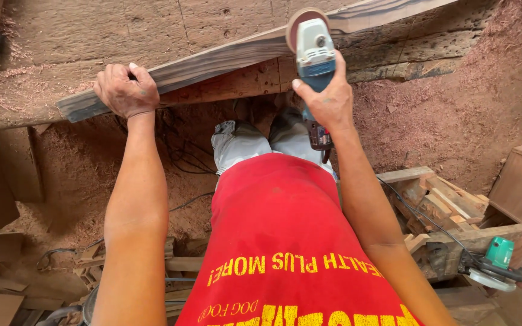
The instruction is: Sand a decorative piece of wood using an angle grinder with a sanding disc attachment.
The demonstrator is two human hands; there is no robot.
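At plank (212, 60) edge: left hand (125, 90) clamps end, right hand (327, 99) grips grinder (314, 51).

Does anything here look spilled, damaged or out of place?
Yes. Reddish sawdust covers the floor in heaps. The plank under the left hand is dark and weathered. A second, green grinder lies loose among the wood offcuts.

The left hand (125, 90) grips the near end of a long, dark-streaked wooden plank (225, 57) that runs aslant across a rough wooden bench (92, 30). The right hand (327, 96) clasps a blue-and-grey angle grinder (314, 51), its round sanding disc (300, 21) against the plank's edge. Reddish sawdust (454, 115) covers the floor, and a second green grinder (493, 262) lies on timber offcuts (442, 208) at the right.
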